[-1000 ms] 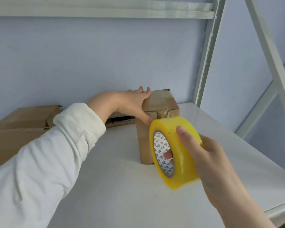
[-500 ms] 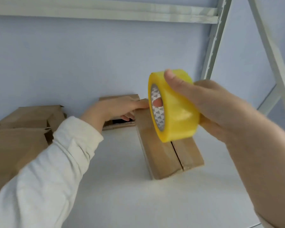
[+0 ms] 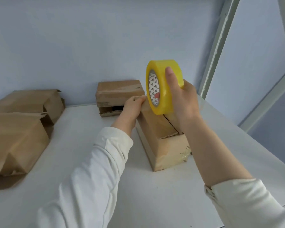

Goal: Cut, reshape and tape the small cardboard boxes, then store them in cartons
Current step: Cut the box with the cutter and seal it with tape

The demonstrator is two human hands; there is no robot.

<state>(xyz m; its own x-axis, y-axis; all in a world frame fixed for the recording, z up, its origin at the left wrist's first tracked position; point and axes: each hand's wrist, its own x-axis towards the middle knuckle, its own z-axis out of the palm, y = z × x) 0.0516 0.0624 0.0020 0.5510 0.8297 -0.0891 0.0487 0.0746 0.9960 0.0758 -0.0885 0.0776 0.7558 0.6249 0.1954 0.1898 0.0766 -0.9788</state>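
Observation:
A small brown cardboard box [image 3: 164, 142] lies lengthwise on the white table [image 3: 76, 145], its top seam facing up. My left hand [image 3: 132, 106] holds the box's far end, fingers curled over the edge. My right hand [image 3: 181, 99] grips a yellow roll of tape [image 3: 161, 86] just above the far part of the seam, thumb across the roll's outer face and a fingertip showing through the core. Whether tape runs from the roll to the box is unclear.
Another small box [image 3: 120, 94] stands against the wall behind. Two larger, partly flattened cardboard boxes [image 3: 20, 137] lie at the left. A white shelf upright [image 3: 215, 50] rises at the right rear, and the table's edge runs down the right.
The box has been laid down from upright onto its long side, seam up. My right hand lifted the tape roll from the box's front to above its far end. My left hand stays on the far end.

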